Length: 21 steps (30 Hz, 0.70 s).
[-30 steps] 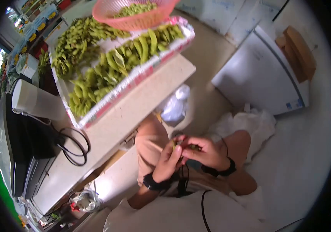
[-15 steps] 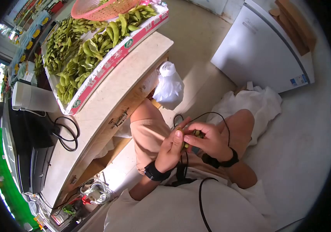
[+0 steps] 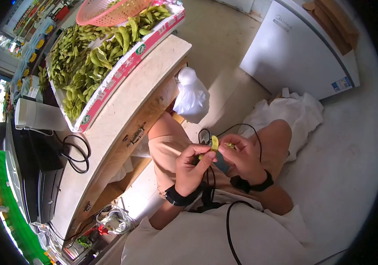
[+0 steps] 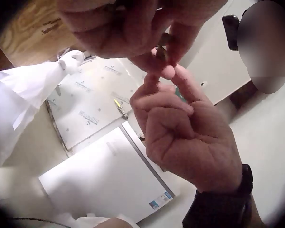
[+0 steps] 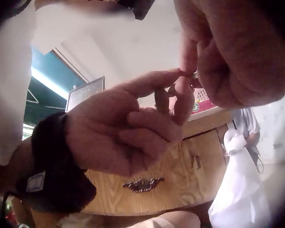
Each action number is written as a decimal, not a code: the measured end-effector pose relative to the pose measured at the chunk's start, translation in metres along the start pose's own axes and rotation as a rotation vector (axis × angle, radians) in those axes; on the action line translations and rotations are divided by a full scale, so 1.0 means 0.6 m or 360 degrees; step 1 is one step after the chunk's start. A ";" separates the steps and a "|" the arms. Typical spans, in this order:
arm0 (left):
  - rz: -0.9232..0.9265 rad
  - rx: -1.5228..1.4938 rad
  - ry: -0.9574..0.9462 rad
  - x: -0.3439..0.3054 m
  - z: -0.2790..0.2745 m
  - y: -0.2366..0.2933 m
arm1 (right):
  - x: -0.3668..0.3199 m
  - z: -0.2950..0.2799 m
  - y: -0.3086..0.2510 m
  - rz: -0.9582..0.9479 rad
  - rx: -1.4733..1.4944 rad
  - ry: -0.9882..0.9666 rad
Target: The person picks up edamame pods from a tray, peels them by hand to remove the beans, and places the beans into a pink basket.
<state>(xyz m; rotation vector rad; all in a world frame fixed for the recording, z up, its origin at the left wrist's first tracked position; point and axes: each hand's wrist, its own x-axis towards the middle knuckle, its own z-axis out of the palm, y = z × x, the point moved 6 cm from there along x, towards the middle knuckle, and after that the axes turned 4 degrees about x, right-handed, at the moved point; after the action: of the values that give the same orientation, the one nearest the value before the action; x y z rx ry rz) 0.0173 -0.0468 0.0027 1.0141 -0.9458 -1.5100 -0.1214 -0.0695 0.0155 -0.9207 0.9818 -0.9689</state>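
Note:
In the head view, my left hand point(image 3: 191, 170) pinches a yellow-green edamame pod point(image 3: 214, 142) between thumb and fingers above the lap. My right hand point(image 3: 244, 161) meets it from the other side, its thumb and fingertip at the pod's edge. Small green beans point(image 3: 230, 145) show within the right hand's curled fingers. Both wrist views show the fingertips of the two hands meeting; a greenish pod point(image 5: 161, 100) sits among the left hand's fingers in the right wrist view. The hands partly hide what they hold.
A shallow tray point(image 3: 134, 55) heaped with edamame pods point(image 3: 76, 66) stands on the table point(image 3: 153, 66), a pink basket point(image 3: 109, 15) at its back. Nearby are a white container point(image 3: 36, 114), black cables point(image 3: 76, 152), a hanging white bag point(image 3: 192, 97) and a white Midea appliance point(image 3: 295, 48).
The head view has turned, so the tray sits farther up and left. My hands have shifted slightly, and a pod formerly mostly hidden now stands up between the fingertips.

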 end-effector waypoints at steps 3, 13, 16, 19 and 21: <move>0.0005 0.0031 -0.0001 -0.001 -0.003 0.001 | 0.001 0.000 0.002 0.0058 0.0066 -0.0015; 0.0071 0.0327 0.0116 -0.004 -0.009 -0.003 | 0.001 0.002 0.021 -0.0045 -0.0089 0.0073; 0.0028 0.0143 0.0068 0.000 -0.006 -0.008 | 0.004 -0.002 0.044 -0.0099 0.0083 0.0112; -0.0183 -0.0211 -0.0020 0.008 -0.010 -0.028 | 0.002 -0.010 0.064 0.0005 0.0166 0.0199; -0.0469 -0.0575 -0.0123 0.009 -0.007 -0.047 | 0.002 -0.014 0.078 0.0128 0.0328 0.0226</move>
<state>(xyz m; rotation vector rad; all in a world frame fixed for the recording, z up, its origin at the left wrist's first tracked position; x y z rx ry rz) 0.0118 -0.0481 -0.0257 0.8604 -0.5597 -1.8952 -0.1188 -0.0584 -0.0304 -0.6430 1.0093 -1.0560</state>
